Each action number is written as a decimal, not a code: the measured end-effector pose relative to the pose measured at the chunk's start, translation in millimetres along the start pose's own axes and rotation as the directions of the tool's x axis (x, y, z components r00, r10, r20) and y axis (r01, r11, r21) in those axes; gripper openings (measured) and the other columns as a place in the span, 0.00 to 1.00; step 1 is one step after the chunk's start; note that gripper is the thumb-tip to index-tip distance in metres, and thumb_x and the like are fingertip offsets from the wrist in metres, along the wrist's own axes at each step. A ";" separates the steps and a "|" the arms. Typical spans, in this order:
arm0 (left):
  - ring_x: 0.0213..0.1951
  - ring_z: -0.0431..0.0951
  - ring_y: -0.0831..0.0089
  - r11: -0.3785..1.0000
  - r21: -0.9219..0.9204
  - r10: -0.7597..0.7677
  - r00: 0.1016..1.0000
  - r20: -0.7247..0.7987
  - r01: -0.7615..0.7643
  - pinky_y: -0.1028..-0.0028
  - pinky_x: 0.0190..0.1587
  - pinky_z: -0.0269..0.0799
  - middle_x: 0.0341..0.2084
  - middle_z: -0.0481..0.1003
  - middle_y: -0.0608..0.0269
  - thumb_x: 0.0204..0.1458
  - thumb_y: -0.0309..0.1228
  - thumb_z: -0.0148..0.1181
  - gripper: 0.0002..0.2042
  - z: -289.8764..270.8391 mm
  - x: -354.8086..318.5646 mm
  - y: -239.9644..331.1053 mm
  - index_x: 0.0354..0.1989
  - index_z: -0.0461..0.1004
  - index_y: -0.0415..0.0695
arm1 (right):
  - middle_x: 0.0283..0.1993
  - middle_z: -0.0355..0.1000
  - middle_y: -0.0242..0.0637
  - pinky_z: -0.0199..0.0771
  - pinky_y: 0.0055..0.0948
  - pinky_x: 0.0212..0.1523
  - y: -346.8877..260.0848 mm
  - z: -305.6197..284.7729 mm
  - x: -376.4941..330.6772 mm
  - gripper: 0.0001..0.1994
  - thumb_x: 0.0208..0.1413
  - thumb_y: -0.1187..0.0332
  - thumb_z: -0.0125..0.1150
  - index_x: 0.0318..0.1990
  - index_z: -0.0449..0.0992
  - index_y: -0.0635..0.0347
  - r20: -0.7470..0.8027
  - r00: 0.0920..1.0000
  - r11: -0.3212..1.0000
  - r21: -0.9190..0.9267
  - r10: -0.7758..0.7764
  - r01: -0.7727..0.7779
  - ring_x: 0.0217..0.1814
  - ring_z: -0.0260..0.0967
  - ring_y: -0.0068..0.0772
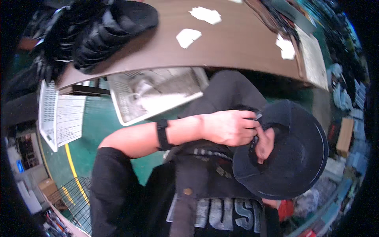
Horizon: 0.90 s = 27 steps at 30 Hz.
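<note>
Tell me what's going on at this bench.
A person holds a dark round cap in front of their chest. The left hand pinches something small at its inner edge; what it is cannot be told. The right hand grips the cap from inside. More dark caps are piled on the brown table, beside white slips.

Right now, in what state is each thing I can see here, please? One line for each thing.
Left hand: closed, pinching at the hat's inner band.
Right hand: inside the hat, gripping it.
Dark round hat: held up, turned so its inside faces the camera.
Pile of black hats: stacked on the brown table.
White paper slips: lying loose on the table.
White plastic basket: under the table edge, holding crumpled material.
</note>
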<state>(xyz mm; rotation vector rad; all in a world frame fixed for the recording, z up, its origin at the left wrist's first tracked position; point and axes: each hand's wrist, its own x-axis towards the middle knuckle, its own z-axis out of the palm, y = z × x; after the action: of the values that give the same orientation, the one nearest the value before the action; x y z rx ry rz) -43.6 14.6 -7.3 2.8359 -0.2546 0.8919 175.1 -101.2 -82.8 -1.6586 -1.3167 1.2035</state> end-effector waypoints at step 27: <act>0.38 0.76 0.54 0.535 -0.214 -0.784 0.575 0.234 0.817 0.62 0.40 0.72 0.32 0.75 0.50 0.49 0.38 0.59 0.16 18.1 -55.2 -5.6 0.40 0.74 0.39 | 0.30 0.65 0.21 0.59 0.14 0.33 -0.2 -65.1 -65.8 0.09 0.52 0.74 0.61 0.37 0.67 0.58 -0.278 0.928 0.935 0.318 0.250 -0.157 0.32 0.59 0.10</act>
<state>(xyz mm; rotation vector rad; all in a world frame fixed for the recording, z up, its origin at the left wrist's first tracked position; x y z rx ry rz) -77.1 22.7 -54.4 2.2649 0.8058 0.4150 232.8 -163.0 -45.1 -1.7131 -0.7444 1.1292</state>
